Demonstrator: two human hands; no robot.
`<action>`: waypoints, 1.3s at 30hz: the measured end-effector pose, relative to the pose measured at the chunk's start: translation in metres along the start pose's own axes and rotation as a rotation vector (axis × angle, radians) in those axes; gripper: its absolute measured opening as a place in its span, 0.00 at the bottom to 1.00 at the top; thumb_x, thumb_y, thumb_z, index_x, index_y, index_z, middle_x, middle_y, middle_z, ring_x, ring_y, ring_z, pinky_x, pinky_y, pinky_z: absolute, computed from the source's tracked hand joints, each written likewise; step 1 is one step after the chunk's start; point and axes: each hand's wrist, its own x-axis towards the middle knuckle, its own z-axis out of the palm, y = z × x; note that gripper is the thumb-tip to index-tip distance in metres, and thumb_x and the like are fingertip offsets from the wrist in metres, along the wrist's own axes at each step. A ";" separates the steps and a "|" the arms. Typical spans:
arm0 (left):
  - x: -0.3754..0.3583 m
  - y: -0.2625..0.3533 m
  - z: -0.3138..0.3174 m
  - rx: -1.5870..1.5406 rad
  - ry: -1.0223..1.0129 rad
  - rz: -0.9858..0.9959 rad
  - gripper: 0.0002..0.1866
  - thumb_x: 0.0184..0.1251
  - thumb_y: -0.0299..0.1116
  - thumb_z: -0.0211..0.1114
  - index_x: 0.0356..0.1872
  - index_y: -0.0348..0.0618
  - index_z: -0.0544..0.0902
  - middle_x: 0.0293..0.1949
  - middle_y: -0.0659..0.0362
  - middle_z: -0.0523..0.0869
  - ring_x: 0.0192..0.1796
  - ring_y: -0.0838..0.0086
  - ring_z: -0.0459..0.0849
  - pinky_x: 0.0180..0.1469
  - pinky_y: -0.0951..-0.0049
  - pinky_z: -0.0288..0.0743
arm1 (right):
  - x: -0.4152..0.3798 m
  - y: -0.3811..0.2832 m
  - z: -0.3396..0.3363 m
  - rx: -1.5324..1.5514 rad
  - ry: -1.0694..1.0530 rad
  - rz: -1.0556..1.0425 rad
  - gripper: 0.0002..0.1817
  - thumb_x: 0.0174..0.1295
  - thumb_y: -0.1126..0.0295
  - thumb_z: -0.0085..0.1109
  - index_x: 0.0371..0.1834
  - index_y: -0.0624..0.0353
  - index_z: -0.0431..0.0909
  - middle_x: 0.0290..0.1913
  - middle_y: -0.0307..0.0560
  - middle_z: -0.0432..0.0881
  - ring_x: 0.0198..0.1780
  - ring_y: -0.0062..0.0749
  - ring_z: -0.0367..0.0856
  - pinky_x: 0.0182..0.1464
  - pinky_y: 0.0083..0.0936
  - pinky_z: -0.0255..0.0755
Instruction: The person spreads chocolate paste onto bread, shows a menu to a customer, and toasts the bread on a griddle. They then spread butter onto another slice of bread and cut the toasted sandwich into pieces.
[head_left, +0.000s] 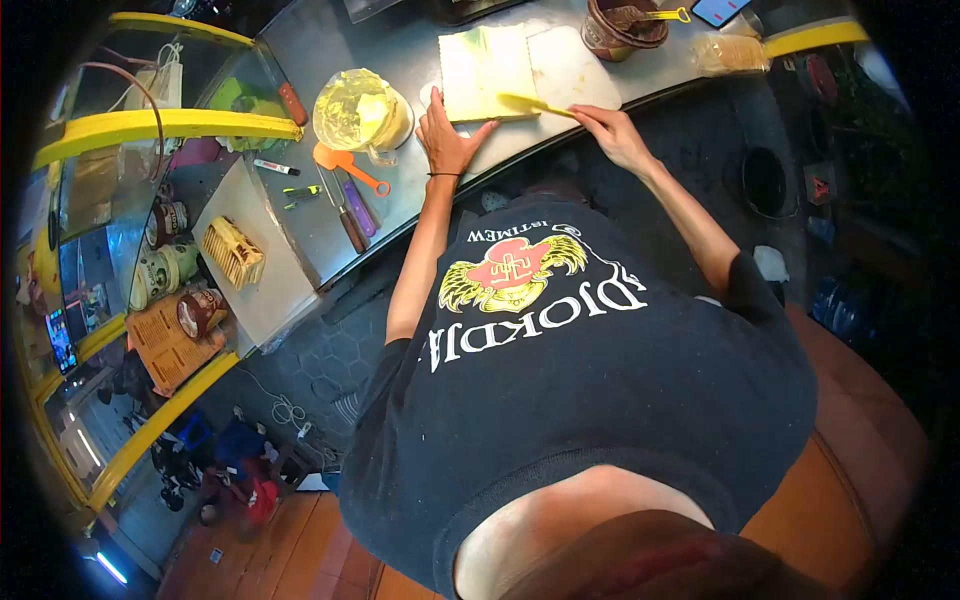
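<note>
Flat, square, pale yellow bread point(488, 70) lies on the silver metal counter point(404, 190). My left fingers point(437, 106) spread wide at its edge; my right fingers point(591, 117) pinch a long yellow spreader point(524, 103).

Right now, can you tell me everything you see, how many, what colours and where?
Bread sheet: one, pale yellow, between the hands
Board: one, white, right of the bread
Spreader: one, yellow, in the right hand
Jug: one, clear with yellow inside, left of the bread
Scoop: one, orange, beside the jug
Marker: one, mostly white, left
Bread stack: one, cream and brown, left
Tub: one, brown, far right
Packet: one, pale, right of the tub
Cable: one, white, floor, left
Other left-side clutter: too crowded to count
Shirt: one, black, on the person
Left hand: one, bare, at the bread
Right hand: one, bare, on the spreader
</note>
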 end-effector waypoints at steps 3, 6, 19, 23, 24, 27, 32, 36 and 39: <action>0.000 0.000 0.000 -0.014 0.013 0.014 0.61 0.41 0.63 0.76 0.71 0.33 0.57 0.59 0.45 0.75 0.57 0.55 0.70 0.62 0.56 0.58 | 0.009 -0.014 -0.014 -0.041 -0.050 -0.058 0.15 0.70 0.66 0.55 0.52 0.65 0.81 0.47 0.50 0.86 0.47 0.27 0.82 0.51 0.23 0.72; 0.001 0.001 0.001 -0.021 0.002 0.008 0.61 0.40 0.63 0.76 0.71 0.34 0.57 0.59 0.46 0.75 0.57 0.55 0.71 0.62 0.56 0.58 | 0.042 -0.018 -0.003 -0.028 0.153 -0.218 0.14 0.70 0.69 0.53 0.53 0.65 0.80 0.48 0.53 0.86 0.48 0.33 0.83 0.52 0.25 0.72; 0.000 -0.001 -0.002 -0.014 -0.030 -0.012 0.64 0.39 0.63 0.76 0.72 0.34 0.53 0.62 0.49 0.74 0.57 0.56 0.70 0.61 0.56 0.58 | 0.025 -0.013 -0.008 0.014 -0.108 0.079 0.16 0.71 0.63 0.53 0.53 0.62 0.81 0.38 0.41 0.85 0.34 0.21 0.73 0.38 0.21 0.68; 0.001 -0.002 0.000 -0.043 -0.004 -0.007 0.63 0.40 0.62 0.76 0.73 0.35 0.53 0.61 0.49 0.74 0.56 0.56 0.71 0.61 0.55 0.58 | 0.013 -0.034 -0.017 -0.030 -0.172 0.148 0.15 0.71 0.64 0.53 0.54 0.60 0.81 0.40 0.42 0.87 0.33 0.21 0.75 0.37 0.26 0.69; 0.001 -0.003 0.000 -0.025 0.004 0.014 0.63 0.40 0.62 0.76 0.73 0.35 0.53 0.61 0.49 0.75 0.56 0.56 0.71 0.61 0.56 0.58 | 0.014 -0.026 -0.007 -0.016 -0.002 -0.009 0.13 0.69 0.68 0.55 0.52 0.60 0.82 0.38 0.47 0.87 0.33 0.27 0.79 0.39 0.31 0.71; -0.002 0.000 -0.002 0.000 -0.016 -0.017 0.64 0.39 0.62 0.77 0.73 0.35 0.53 0.61 0.49 0.75 0.56 0.57 0.71 0.60 0.56 0.58 | -0.004 -0.031 0.005 -0.269 -0.124 -0.338 0.12 0.66 0.73 0.56 0.50 0.60 0.83 0.34 0.52 0.84 0.32 0.35 0.80 0.40 0.33 0.72; 0.000 0.002 -0.003 -0.030 -0.004 -0.020 0.64 0.39 0.61 0.77 0.72 0.34 0.53 0.62 0.48 0.74 0.57 0.56 0.71 0.61 0.56 0.58 | -0.003 -0.045 -0.017 -0.161 -0.029 -0.133 0.14 0.65 0.75 0.56 0.53 0.57 0.81 0.33 0.55 0.80 0.33 0.44 0.78 0.39 0.31 0.71; 0.000 0.002 -0.003 -0.028 -0.011 -0.030 0.63 0.40 0.62 0.76 0.72 0.35 0.54 0.60 0.47 0.75 0.58 0.55 0.71 0.63 0.55 0.58 | -0.016 -0.027 0.009 -0.253 -0.141 -0.279 0.13 0.67 0.71 0.56 0.51 0.58 0.83 0.30 0.46 0.81 0.29 0.28 0.76 0.35 0.24 0.71; 0.000 0.004 -0.004 -0.031 -0.008 -0.048 0.63 0.39 0.61 0.77 0.72 0.34 0.54 0.61 0.49 0.75 0.57 0.56 0.71 0.62 0.56 0.58 | -0.013 -0.025 -0.014 0.064 -0.098 0.055 0.15 0.69 0.65 0.55 0.54 0.58 0.82 0.28 0.39 0.80 0.28 0.20 0.74 0.34 0.21 0.70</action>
